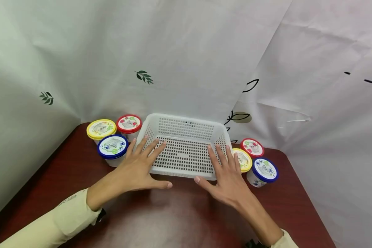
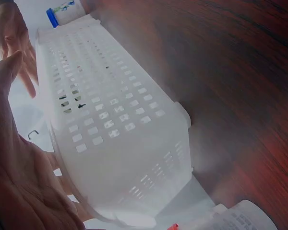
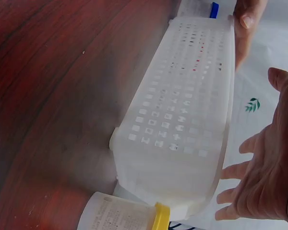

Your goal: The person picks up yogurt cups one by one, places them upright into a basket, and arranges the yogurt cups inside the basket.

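A white perforated plastic basket stands on the table between two groups of lidded tubs, with nothing inside it. My left hand spreads over its left front corner, fingers straight and thumb pointing right. Over the right front corner is my right hand, its fingers also extended and apart. In the right wrist view, the right hand is beside the basket's rim and grips nothing. The left wrist view has the left hand along the basket's rim; whether its fingers touch it I cannot tell.
Left of the basket are tubs with yellow, red and blue lids. To its right sit others with red, yellow and blue lids. White cloth hangs behind the dark red table.
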Demonstrator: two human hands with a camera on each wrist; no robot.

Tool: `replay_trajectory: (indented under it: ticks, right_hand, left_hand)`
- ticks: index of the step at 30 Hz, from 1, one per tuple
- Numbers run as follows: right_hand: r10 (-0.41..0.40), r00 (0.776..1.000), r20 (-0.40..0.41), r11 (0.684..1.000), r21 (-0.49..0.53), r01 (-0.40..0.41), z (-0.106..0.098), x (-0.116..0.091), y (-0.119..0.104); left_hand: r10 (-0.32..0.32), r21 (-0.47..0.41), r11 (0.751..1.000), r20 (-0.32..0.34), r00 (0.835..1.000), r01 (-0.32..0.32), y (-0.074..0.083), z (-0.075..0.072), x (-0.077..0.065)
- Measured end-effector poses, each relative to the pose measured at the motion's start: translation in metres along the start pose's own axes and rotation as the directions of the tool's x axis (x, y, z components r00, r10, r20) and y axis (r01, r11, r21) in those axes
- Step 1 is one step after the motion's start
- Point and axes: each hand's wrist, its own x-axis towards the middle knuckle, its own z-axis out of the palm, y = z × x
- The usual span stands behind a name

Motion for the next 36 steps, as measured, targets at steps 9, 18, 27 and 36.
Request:
replay_trajectory:
  ticks: [9,18,27,36]
  right_hand:
    - [-0.025,1.000,0.010,1.000,0.004,0.025,0.002,-0.001,0.005]
    - [-0.103,0.994,-0.033,0.995,-0.008,0.102,0.004,-0.009,0.013]
    - [-0.182,0.982,-0.050,0.980,-0.091,0.177,0.004,-0.011,0.019]
    - [-0.196,0.980,-0.028,0.973,-0.128,0.191,0.002,-0.012,0.020]
  left_hand:
    - [-0.034,0.003,0.999,0.008,0.999,0.034,-0.010,-0.007,-0.001]
    - [-0.073,0.017,0.997,-0.005,0.997,0.073,-0.036,-0.029,-0.002]
    - [-0.109,0.019,0.994,-0.010,0.994,0.109,-0.064,-0.048,-0.007]
    - [-0.166,0.058,0.985,0.036,0.985,0.164,-0.088,-0.050,-0.009]
